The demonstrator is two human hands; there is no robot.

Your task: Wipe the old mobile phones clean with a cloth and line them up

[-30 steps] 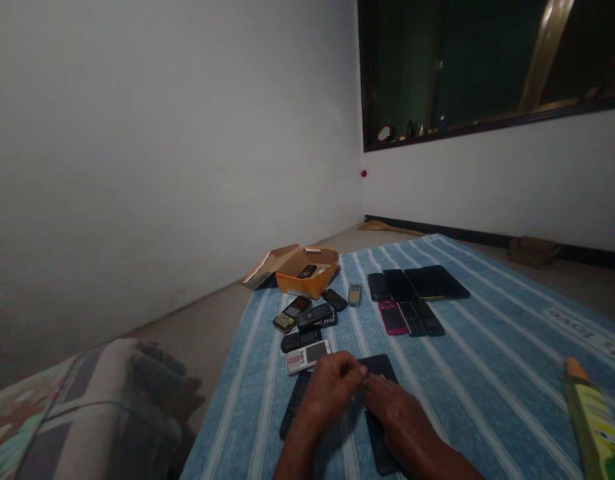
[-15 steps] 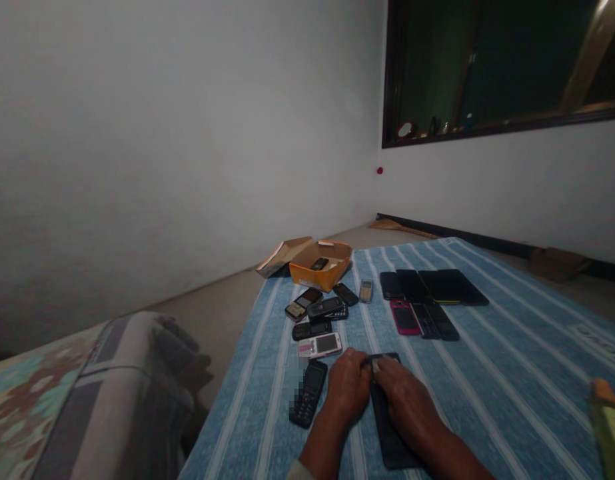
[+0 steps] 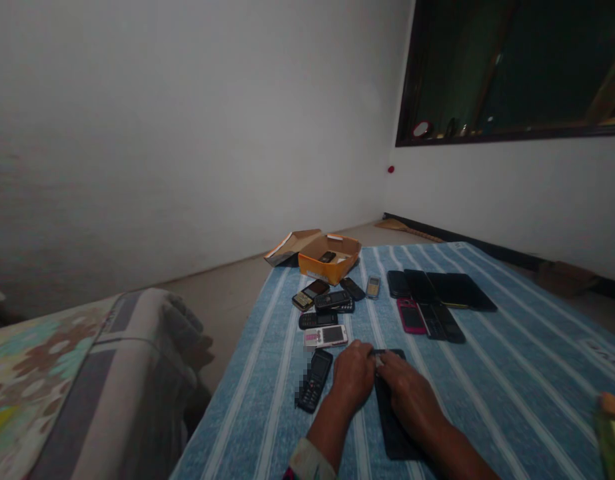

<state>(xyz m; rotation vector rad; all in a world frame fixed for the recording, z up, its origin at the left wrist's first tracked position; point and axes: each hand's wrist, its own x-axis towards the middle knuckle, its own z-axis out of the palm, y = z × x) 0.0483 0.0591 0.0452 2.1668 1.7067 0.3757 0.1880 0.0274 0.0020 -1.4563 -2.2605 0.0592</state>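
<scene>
A black tablet (image 3: 393, 427) lies flat on the striped cloth in front of me. My left hand (image 3: 354, 373) is closed at its upper left edge, with the fingertips on that edge. Over the tablet's upper part, my right hand (image 3: 410, 393) presses a small whitish scrap (image 3: 378, 361) with its fingers; the scrap is mostly hidden and its material is unclear. Left of my left hand lies a black keypad phone (image 3: 316, 381). Just beyond it is a white and pink phone (image 3: 327, 335), then a black phone (image 3: 317, 321).
Several more keypad phones (image 3: 333, 299) lie near an open orange box (image 3: 327, 268) holding a dark phone (image 3: 328, 257). At right are black flat devices (image 3: 462, 291) and a pink phone (image 3: 411, 316). A yellow-green object (image 3: 612, 433) stands at the right edge.
The view has shifted slightly, so everything sits a little to the right. Both hands stay at the tablet's upper end, with the whitish scrap still under the right fingers.
</scene>
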